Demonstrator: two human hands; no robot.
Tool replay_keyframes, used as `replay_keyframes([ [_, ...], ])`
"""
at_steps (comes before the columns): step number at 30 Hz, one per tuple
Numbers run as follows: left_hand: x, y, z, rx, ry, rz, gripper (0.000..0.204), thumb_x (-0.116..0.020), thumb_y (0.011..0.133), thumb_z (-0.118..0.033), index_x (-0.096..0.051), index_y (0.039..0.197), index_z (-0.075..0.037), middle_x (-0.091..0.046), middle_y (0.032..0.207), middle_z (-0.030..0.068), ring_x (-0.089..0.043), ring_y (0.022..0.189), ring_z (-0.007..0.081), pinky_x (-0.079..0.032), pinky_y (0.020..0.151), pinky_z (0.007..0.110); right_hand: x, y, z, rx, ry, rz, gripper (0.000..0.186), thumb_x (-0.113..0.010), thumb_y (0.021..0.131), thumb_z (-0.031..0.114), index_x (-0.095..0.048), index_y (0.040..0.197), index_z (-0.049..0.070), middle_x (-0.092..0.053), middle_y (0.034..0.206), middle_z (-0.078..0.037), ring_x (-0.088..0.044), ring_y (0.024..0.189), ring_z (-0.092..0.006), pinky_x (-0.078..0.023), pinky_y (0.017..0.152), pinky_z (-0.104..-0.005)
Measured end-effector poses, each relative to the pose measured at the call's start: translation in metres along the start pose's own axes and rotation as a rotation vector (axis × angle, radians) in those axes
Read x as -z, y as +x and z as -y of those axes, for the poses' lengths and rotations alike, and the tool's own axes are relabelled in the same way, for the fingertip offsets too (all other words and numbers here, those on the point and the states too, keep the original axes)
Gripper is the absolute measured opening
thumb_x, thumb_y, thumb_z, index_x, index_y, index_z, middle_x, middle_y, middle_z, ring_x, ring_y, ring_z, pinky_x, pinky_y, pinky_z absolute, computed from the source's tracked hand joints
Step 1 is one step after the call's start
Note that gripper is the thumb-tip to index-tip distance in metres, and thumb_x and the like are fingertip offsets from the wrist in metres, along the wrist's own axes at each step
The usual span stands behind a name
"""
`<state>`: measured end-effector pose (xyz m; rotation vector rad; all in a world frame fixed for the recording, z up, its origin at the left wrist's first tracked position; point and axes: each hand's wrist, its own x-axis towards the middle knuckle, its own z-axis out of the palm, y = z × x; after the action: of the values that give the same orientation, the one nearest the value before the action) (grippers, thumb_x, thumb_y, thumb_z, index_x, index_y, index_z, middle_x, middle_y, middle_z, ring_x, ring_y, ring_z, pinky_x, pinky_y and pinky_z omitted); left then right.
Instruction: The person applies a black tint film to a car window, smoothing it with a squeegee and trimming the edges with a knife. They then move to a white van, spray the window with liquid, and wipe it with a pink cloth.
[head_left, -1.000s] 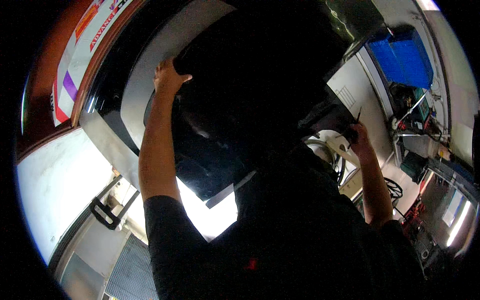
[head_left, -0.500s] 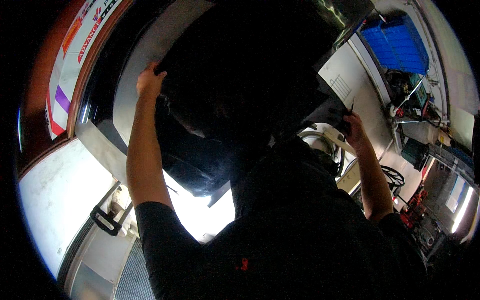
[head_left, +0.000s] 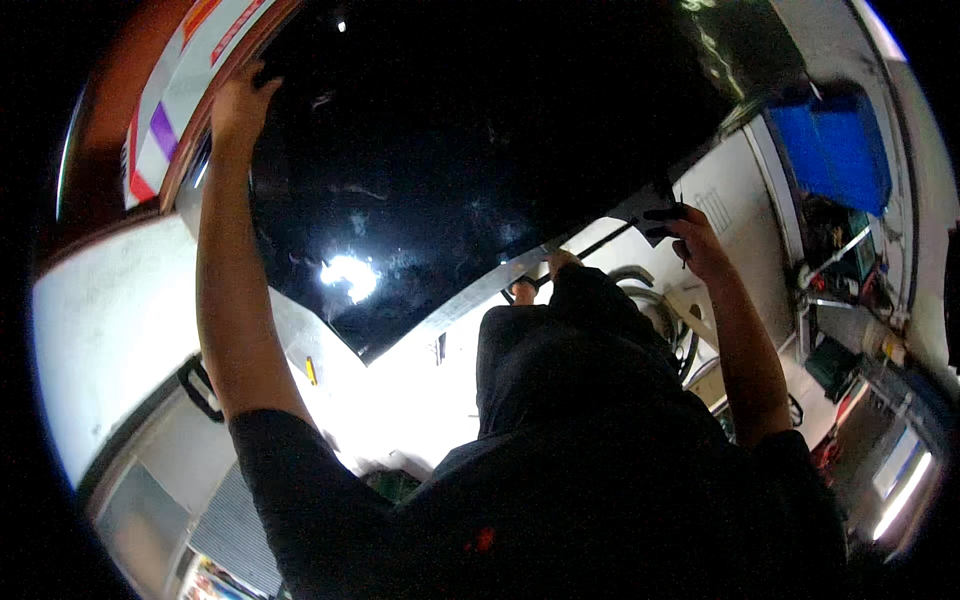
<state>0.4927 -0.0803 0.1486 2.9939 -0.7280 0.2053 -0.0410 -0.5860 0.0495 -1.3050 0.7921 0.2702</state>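
A large, glossy black sheet stretches in front of me, its near corner pointing down toward the bright floor and reflecting a white light. At the upper left, my left hand is closed at the sheet's far left edge, fingertips partly lost against the black. My right hand pinches the sheet's right corner, with fingers bent; a thin dark pointed thing sticks up beside them, too dark to name. My feet show under the sheet's near edge.
A thin yellow object lies on the white surface left of me. A black handle-shaped piece is near my left elbow. Right of me are a pale round thing, a blue ribbed object and a lit tube. A printed banner is far left.
My left hand has moved up and left, spreading the sheet flatter. My right hand has shifted slightly down. The sheet's near edge, the floor and my feet now show more.
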Motion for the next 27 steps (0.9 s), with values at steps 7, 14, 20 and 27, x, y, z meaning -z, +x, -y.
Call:
replay_keyframes([
  [7, -0.052, 0.022, 0.025, 0.12, 0.165, 0.109, 0.054, -0.069, 0.093, -0.044, -0.061, 0.139, -0.018, -0.065, 0.135, 0.0129, -0.062, 0.124, 0.0339, -0.052, 0.103, 0.049, -0.015, 0.064, -0.026, 0.015, -0.19, -0.014, 0.024, -0.073, 0.091, 0.016, -0.067, 0.112, 0.006, -0.066, 0.084, 0.001, -0.041, 0.049, -0.004, -0.035, 0.041, -0.0235],
  [14, -0.084, -0.003, 0.028, 0.214, 0.095, 0.189, 0.055, -0.071, 0.092, -0.038, -0.058, 0.142, -0.018, -0.065, 0.133, 0.0153, -0.062, 0.124, 0.0343, -0.051, 0.103, 0.049, -0.04, 0.077, -0.029, 0.159, -0.312, -0.082, 0.019, -0.069, 0.093, 0.012, -0.066, 0.106, -0.001, -0.07, 0.09, -0.01, -0.068, 0.074, -0.0164, -0.055, 0.063, -0.0317],
  [20, -0.073, -0.104, -0.082, 0.109, -0.053, 0.104, 0.062, -0.074, 0.091, -0.027, -0.049, 0.146, -0.009, -0.056, 0.139, 0.0201, -0.059, 0.122, 0.0389, -0.051, 0.101, 0.051, -0.01, 0.05, -0.071, 0.077, -0.34, -0.176, 0.022, -0.07, 0.095, 0.016, -0.067, 0.103, -0.004, -0.073, 0.09, -0.013, -0.071, 0.071, -0.0199, -0.062, 0.066, -0.0357],
  [27, -0.129, -0.353, -0.26, -0.306, -0.274, 0.342, 0.087, -0.07, 0.092, -0.048, -0.029, 0.161, -0.014, -0.024, 0.164, 0.027, -0.025, 0.151, 0.0455, -0.023, 0.119, 0.063, 0.041, -0.154, -0.26, -0.097, -0.266, -0.569, 0.024, -0.072, 0.091, 0.019, -0.071, 0.1, -0.004, -0.073, 0.085, -0.012, -0.068, 0.065, -0.0186, -0.057, 0.06, -0.0348],
])
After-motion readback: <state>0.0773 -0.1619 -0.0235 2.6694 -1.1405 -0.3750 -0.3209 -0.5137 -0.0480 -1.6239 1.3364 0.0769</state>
